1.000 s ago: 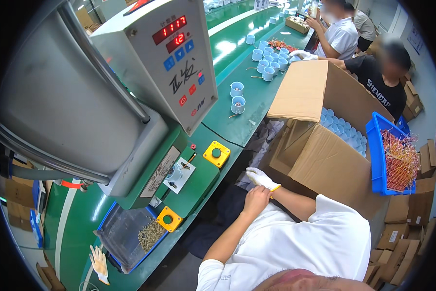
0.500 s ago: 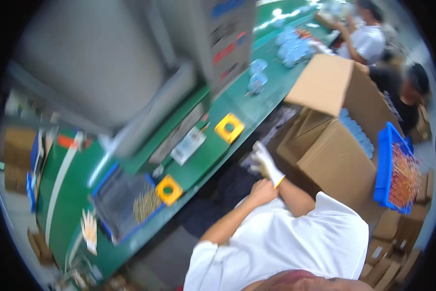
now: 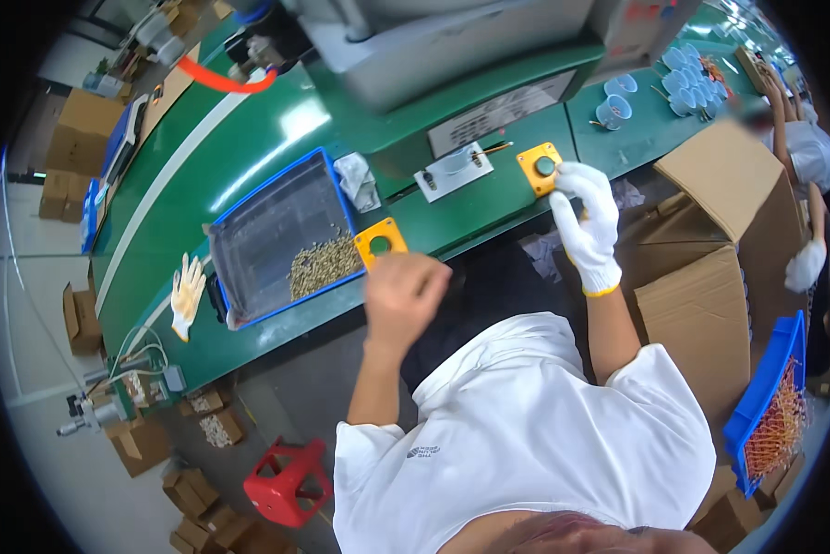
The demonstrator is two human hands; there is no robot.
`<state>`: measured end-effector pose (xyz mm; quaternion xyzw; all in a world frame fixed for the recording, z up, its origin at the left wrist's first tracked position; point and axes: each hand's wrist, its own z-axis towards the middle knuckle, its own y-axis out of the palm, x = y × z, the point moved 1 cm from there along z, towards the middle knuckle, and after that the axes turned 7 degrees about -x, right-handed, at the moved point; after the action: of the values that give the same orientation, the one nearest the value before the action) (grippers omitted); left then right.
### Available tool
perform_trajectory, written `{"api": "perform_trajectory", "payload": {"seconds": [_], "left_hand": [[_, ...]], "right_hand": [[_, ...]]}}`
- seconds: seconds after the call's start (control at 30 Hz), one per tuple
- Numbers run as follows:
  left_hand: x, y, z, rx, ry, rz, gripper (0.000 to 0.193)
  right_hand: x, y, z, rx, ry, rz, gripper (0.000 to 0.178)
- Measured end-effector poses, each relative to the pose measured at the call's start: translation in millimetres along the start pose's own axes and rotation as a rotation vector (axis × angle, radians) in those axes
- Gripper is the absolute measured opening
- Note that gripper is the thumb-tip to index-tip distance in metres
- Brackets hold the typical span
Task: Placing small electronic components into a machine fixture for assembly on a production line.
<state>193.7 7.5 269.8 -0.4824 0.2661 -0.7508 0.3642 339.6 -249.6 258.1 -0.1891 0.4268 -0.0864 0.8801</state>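
The single view looks from a head-worn camera steeply down past the white shirt (image 3: pixel 526 415) at the lower edge, over the left hand (image 3: pixel 403 300) and right hand (image 3: pixel 586 222), toward the green worktop (image 3: pixel 207 342) beyond. It sits near enough that the grey machine (image 3: pixel 452 55) looms large and runs out at the top, while the wide fisheye also takes in the floor (image 3: pixel 258 406) at lower left and the open carton (image 3: pixel 697 314) at right.
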Motion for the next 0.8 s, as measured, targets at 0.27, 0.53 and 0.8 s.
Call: {"api": "perform_trajectory", "payload": {"seconds": [0.27, 0.53, 0.8], "left_hand": [[-62.9, -23.1, -20.8, 0.093, -0.074, 0.233, 0.026], [-92.6, -38.4, -25.0, 0.198, -0.212, 0.216, 0.029], [-112.4, -28.6, -32.1, 0.152, -0.306, 0.462, 0.023]], "right_hand": [[13.9, 21.6, 24.3, -0.153, -0.011, -0.323, 0.027], [13.3, 26.8, 19.5, -0.064, -0.079, -0.172, 0.036], [-84.1, 54.5, 112.3, -0.648, 0.478, 0.086, 0.055]]}}
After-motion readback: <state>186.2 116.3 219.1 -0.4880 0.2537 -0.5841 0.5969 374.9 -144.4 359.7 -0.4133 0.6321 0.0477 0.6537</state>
